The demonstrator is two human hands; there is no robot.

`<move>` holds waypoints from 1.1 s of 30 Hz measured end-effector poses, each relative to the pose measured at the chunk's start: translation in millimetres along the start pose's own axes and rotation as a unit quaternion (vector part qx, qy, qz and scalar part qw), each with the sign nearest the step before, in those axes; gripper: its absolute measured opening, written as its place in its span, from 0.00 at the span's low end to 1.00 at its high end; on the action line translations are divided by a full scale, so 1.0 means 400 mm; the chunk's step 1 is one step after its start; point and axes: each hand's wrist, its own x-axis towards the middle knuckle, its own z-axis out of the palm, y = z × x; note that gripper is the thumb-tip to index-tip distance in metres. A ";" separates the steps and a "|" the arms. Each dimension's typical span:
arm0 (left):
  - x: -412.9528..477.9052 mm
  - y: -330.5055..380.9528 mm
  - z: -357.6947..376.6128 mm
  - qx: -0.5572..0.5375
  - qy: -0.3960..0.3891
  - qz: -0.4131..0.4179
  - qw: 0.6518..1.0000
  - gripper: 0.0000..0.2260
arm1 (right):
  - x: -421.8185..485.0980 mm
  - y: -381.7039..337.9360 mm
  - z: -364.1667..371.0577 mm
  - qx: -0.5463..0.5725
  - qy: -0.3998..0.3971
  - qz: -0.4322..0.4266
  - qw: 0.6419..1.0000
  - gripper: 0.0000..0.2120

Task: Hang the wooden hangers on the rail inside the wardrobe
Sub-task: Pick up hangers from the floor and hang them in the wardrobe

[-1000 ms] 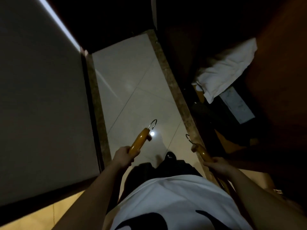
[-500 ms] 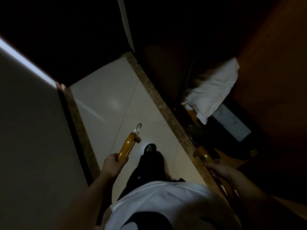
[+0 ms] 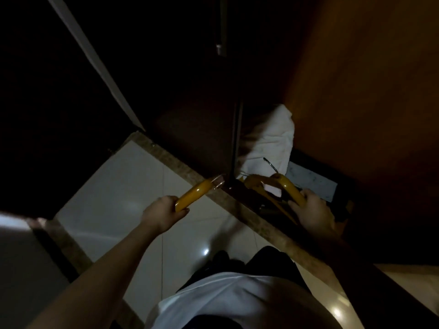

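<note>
— Two hangers, one in each fist: your left hand [image 3: 164, 213] is wrapping its fingers around the end of the left hanger [image 3: 193, 194] at centre frame, over the pale floor tiles [image 3: 114, 200], with the metal hook [image 3: 218, 182] pointing toward the dark wardrobe edge [image 3: 235, 148].

— And the other one?

— Your right hand [image 3: 313, 213] is closing around an arm of the right hanger [image 3: 273, 184], right of centre, already past the threshold and in front of the white cloth [image 3: 270, 143]. You are not reaching the rail yet; I cannot make it out in the dark upper part of the frame.

— So how should I be going about it?

— You are probably best lifting one hanger at a time, turning the hook's opening toward the rail, and looking up first so you are not fishing blind. Keep the left hook off the wardrobe edge as you are raising it.
</note>
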 end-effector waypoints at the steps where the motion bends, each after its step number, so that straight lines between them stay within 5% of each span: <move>1: 0.024 0.027 -0.020 0.068 0.018 0.021 0.997 0.12 | 0.002 -0.007 -0.016 -0.001 0.023 0.000 1.000 0.09; 5: 0.080 0.156 -0.094 0.266 0.093 0.120 0.952 0.13 | 0.009 -0.018 -0.078 0.010 0.096 -0.015 0.995 0.07; 9: 0.104 0.265 -0.136 0.347 0.152 0.214 0.901 0.12 | 0.016 -0.002 -0.144 0.040 0.144 -0.014 0.989 0.07; 17: 0.126 0.411 -0.192 0.326 0.221 0.286 0.874 0.10 | 0.014 -0.010 -0.235 0.054 0.221 -0.010 0.974 0.08; 33: 0.104 0.643 -0.357 0.334 0.209 0.425 0.815 0.22 | 0.004 -0.044 -0.476 0.107 0.246 -0.105 0.958 0.12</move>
